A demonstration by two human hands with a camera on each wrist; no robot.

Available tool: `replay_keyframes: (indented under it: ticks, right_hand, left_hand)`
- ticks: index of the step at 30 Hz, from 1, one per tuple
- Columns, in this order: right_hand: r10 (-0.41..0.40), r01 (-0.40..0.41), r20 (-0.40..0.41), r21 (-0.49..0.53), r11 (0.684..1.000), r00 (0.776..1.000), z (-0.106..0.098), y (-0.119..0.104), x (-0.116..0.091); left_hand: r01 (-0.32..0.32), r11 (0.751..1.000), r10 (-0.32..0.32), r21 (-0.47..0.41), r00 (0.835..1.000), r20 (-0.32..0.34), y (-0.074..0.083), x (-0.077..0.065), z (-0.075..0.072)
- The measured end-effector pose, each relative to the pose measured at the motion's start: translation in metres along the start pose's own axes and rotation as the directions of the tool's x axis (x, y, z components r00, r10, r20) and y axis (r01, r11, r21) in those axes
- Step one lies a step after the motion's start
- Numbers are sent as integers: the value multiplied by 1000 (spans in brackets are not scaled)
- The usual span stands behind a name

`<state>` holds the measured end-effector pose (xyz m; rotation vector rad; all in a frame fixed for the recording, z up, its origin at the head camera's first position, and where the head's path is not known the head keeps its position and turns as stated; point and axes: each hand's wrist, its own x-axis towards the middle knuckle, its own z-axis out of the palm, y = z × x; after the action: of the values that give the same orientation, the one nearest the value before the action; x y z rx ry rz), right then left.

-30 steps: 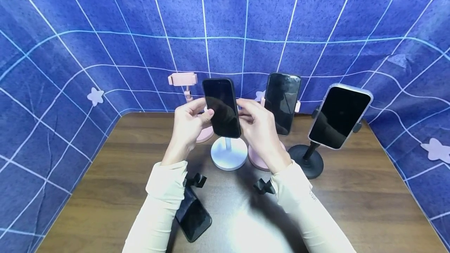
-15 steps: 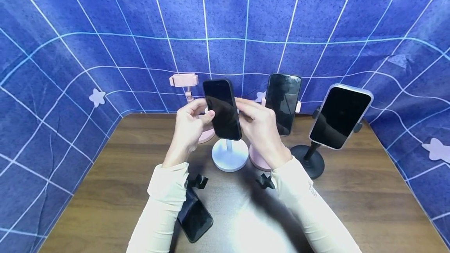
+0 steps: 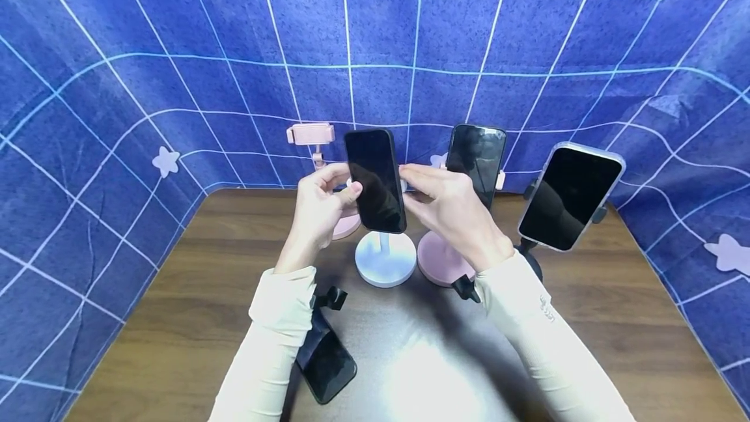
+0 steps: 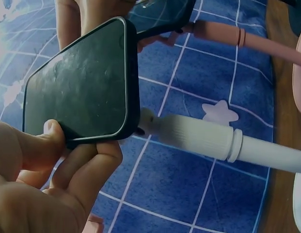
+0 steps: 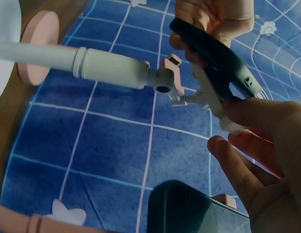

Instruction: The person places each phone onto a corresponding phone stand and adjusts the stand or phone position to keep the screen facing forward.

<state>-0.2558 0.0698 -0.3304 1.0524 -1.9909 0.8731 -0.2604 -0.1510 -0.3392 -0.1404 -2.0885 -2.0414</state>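
A black smartphone [image 3: 376, 181] stands upright, tilted, in front of the white phone stand [image 3: 385, 264]. My left hand [image 3: 316, 204] pinches its left edge, thumb on the screen and fingers curled behind. On the other side, my right hand [image 3: 448, 204] pinches the white clamp [image 5: 215, 94] of the stand, with the thumb against the clamp's end and a finger behind it. In the right wrist view a gap shows between the phone's back and the clamp. The stand's ribbed white neck [image 4: 194, 136] is seen in the left wrist view.
A pink stand [image 3: 310, 134] with a bare clamp is at the back left. Right of centre, another phone [image 3: 477, 155] sits in a pink stand; farther right, a clear-cased phone [image 3: 571, 197] is on a black stand. A phone [image 3: 328, 366] lies flat on the wooden table [image 3: 193, 318].
My right hand and forearm have swung out to the right, uncovering more of the pink base. The left hand keeps its pinch on the smartphone, which has hardly moved.
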Motion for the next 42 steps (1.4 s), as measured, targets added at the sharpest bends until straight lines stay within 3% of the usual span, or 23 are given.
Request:
replay_keyframes:
  ticks: [6, 13, 18, 25, 32, 35, 38, 40, 42]
  right_hand:
    - [-41, 43, 29, -43, 998, 999, 0, 1, 3]
    - [-35, 39, 54, -68, 997, 998, -6, 2, 1]
    - [-44, 50, 72, -82, 995, 996, -10, 3, 1]
    - [-70, 82, 102, -123, 989, 992, -14, 4, 5]
    - [-62, 79, 110, -150, 986, 992, -11, 2, 4]
    - [2, 8, 102, -97, 995, 995, -8, 1, 1]
    - [162, -160, 159, -27, 987, 974, -4, -1, -4]
    - [296, -310, 225, 30, 950, 928, -3, -4, -7]
    - [410, -451, 282, 96, 887, 867, -2, -5, -8]
  left_hand:
    - [-44, 997, 45, 67, 999, -14, 3, 0, -3]
    - [-6, 997, 9, 79, 999, -32, 5, 0, -1]
    - [-12, 994, 20, 111, 997, -75, 4, -1, 1]
    - [-98, 985, 109, 140, 991, -75, 3, -4, 4]
    - [-117, 979, 130, 169, 989, -69, 2, -9, 3]
    - [-122, 972, 140, 199, 987, -82, 2, -11, 3]
    - [-114, 962, 143, 248, 984, -104, 2, -13, 3]
    - [-114, 955, 149, 274, 983, -111, 2, -14, 4]
    - [-118, 951, 157, 286, 981, -117, 2, -14, 5]
